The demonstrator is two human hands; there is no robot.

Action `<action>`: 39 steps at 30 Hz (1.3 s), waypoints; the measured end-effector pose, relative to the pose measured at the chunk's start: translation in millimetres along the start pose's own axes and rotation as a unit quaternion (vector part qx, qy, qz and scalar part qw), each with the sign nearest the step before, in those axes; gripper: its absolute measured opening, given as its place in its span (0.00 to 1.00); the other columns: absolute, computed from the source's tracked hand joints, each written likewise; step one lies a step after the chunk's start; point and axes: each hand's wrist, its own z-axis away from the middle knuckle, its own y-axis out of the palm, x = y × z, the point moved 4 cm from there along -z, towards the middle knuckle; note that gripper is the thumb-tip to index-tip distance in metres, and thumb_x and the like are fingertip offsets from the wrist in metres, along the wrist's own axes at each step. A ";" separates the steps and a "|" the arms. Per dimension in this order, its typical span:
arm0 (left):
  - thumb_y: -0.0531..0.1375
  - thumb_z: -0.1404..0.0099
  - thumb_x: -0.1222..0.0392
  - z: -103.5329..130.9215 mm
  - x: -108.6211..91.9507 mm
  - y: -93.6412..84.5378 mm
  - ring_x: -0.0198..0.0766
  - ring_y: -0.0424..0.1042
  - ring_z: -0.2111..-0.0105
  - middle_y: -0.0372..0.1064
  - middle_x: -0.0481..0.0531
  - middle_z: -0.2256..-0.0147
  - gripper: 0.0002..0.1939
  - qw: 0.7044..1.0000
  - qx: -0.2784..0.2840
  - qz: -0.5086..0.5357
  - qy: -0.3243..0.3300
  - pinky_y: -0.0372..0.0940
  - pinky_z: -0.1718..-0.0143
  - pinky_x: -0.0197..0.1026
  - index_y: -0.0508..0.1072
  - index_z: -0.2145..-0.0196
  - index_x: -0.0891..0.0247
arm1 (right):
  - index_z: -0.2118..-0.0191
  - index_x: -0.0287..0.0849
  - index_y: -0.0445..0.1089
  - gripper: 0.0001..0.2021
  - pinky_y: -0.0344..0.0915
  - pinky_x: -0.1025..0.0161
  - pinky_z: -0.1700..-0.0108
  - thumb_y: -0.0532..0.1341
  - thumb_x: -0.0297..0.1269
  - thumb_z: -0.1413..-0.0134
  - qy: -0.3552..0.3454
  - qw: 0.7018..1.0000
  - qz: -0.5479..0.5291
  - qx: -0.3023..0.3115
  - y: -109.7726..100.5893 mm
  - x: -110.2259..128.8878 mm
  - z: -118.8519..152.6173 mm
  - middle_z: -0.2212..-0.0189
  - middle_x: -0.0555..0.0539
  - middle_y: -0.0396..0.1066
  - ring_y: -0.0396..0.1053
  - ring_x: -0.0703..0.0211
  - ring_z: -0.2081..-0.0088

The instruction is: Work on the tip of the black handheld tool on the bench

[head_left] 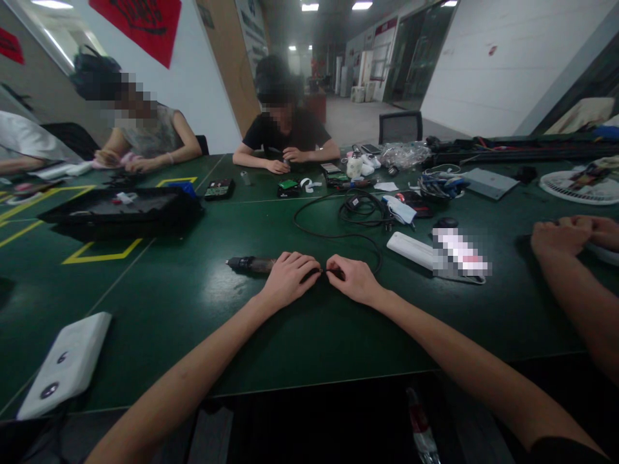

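Observation:
A dark cylindrical tool (249, 263) lies on the green table, its narrow tip toward the left. Over its right end my left hand (291, 277) is closed, fingers wrapped round the body. Close beside it on the right, my right hand (355, 277) pinches the thin end of a black cable (370, 238) where it meets the tool; the exact joint is partly hidden by the fingers. From there the cable runs back to a loose coil (360, 207) behind my hands.
A black tray (120, 212) sits at the left, a white device (65, 364) at the near left. White power strip (411, 250) and phone (459, 251) lie right. Another person's hands (563, 237) rest at the far right. Two people sit opposite; electronic parts line the table's far side.

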 end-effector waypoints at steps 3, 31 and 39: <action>0.55 0.24 0.53 0.2 -0.1 -0.2 0.44 0.71 0.51 0.75 0.50 0.48 0.12 1.000 0.003 0.004 0.002 0.59 0.49 0.50 0.74 0.49 0.54 | 0.55 0.46 0.68 0.04 0.58 0.65 0.64 0.60 0.36 0.34 -0.001 1.000 0.001 0.002 -0.2 -0.2 0.0 0.63 0.50 0.74 0.69 0.60 0.66; 0.56 0.24 0.53 -0.1 0.1 -0.2 0.44 0.71 0.50 0.75 0.51 0.48 0.12 1.000 0.002 0.010 0.003 0.60 0.49 0.51 0.74 0.48 0.54 | 0.56 0.46 0.68 0.04 0.59 0.65 0.63 0.61 0.35 0.35 -0.007 1.000 -0.005 -0.002 -0.7 0.3 0.2 0.62 0.49 0.74 0.69 0.60 0.65; 0.56 0.24 0.52 0.4 -0.1 -0.5 0.44 0.71 0.50 0.75 0.50 0.49 0.12 1.000 0.002 0.008 -0.004 0.60 0.48 0.51 0.74 0.49 0.55 | 0.55 0.46 0.68 0.04 0.59 0.65 0.63 0.60 0.35 0.34 -0.006 1.000 -0.001 0.007 -2.1 1.7 0.0 0.61 0.49 0.74 0.70 0.60 0.64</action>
